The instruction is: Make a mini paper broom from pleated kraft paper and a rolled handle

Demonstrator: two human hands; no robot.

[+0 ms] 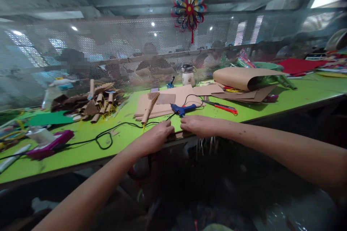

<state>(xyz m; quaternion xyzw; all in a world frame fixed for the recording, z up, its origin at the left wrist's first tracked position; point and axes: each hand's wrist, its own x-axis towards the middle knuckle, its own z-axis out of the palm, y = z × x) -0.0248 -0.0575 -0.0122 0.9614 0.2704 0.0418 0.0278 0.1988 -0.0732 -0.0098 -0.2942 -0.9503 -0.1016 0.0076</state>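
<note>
My left hand (158, 136) and my right hand (199, 125) meet at the front edge of the green table, fingers curled inward. Between them shows a narrow bit of brown paper (178, 135), pinched by both hands; most of it is hidden by the fingers. Just beyond my right fingertips a blue glue gun (184, 109) rests on its side, its black cord trailing off. A pleated brown paper fan with a rolled handle (148, 110) lies beyond my left hand, on stacked brown paper sheets (141, 106). To the right is a red utility knife (222, 107).
Finished paper fans with yellow strings (101, 104) pile up at left, near a purple box (51, 145) with a cord. A white bottle (188, 75) and a large curled brown sheet (233, 77) stand farther back. Several people sit behind the perforated screen (121, 36).
</note>
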